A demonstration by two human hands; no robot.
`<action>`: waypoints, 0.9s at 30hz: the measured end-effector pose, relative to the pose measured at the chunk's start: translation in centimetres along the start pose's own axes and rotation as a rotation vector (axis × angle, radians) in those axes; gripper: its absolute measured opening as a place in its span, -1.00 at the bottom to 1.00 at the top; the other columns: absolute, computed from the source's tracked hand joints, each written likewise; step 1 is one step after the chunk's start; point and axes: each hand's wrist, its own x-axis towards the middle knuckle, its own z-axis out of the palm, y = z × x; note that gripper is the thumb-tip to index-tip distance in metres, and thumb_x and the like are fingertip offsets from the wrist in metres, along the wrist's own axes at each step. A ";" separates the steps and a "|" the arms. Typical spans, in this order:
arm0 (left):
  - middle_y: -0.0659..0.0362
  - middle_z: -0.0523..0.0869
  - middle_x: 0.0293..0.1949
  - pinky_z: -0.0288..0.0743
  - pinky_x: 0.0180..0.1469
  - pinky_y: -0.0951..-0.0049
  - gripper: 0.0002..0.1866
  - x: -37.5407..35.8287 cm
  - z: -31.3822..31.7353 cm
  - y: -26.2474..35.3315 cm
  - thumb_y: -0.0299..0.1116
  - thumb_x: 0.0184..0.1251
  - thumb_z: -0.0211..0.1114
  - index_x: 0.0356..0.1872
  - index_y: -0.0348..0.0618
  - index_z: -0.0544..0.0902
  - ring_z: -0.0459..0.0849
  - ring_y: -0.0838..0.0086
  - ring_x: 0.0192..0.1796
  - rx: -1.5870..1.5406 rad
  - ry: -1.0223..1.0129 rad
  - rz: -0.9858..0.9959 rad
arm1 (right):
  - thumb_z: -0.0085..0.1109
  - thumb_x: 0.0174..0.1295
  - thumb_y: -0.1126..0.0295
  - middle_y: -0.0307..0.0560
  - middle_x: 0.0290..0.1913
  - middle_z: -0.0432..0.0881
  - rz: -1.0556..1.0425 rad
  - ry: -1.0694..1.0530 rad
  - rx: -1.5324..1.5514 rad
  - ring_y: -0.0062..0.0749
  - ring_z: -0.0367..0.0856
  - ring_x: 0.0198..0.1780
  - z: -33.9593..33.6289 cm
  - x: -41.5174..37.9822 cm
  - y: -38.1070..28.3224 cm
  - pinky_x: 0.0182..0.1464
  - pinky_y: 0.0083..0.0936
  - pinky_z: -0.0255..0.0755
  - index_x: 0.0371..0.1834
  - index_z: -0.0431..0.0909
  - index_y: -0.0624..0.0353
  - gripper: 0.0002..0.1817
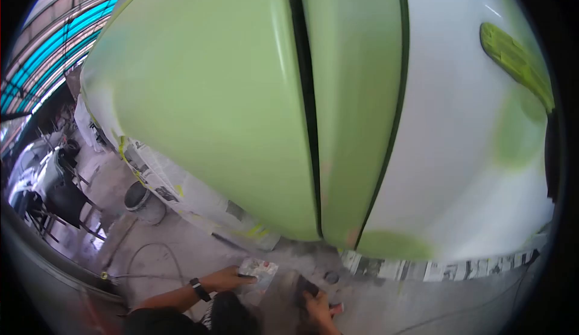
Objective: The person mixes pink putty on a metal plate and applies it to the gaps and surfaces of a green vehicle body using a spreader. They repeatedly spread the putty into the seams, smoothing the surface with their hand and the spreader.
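Note:
My left hand (pixel 228 279), wearing a dark wristband, is closed at the bottom of the view. It grips a small whitish, speckled flat piece (pixel 265 270) with a dark strip along its near side. My right hand (pixel 318 305) is closed around a dark blocky object (pixel 306 287) whose kind I cannot make out. A small red-and-white end (pixel 337 308) shows beside those fingers. Both hands are low, below a large car body (pixel 211 88) with light green and white panels, and touch none of it.
Newspaper masking (pixel 175 178) hangs along the car's lower edge. Yellow-green tape covers a door handle (pixel 512 60). A grey bucket (pixel 145 202) stands on the floor at left, near a looping hose (pixel 163 246). Dark chairs or frames (pixel 63 190) are farther left.

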 end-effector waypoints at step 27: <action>0.26 0.77 0.08 0.69 0.02 0.36 -0.67 -21.4 -4.7 14.5 -0.36 0.58 0.35 0.28 -0.13 0.63 0.76 0.52 0.05 -0.495 0.351 0.043 | 0.09 0.28 0.66 0.20 0.06 0.74 -0.240 0.262 -0.236 0.19 0.72 0.07 13.5 -17.3 -21.3 0.10 -0.18 0.60 0.16 0.71 0.19 -0.59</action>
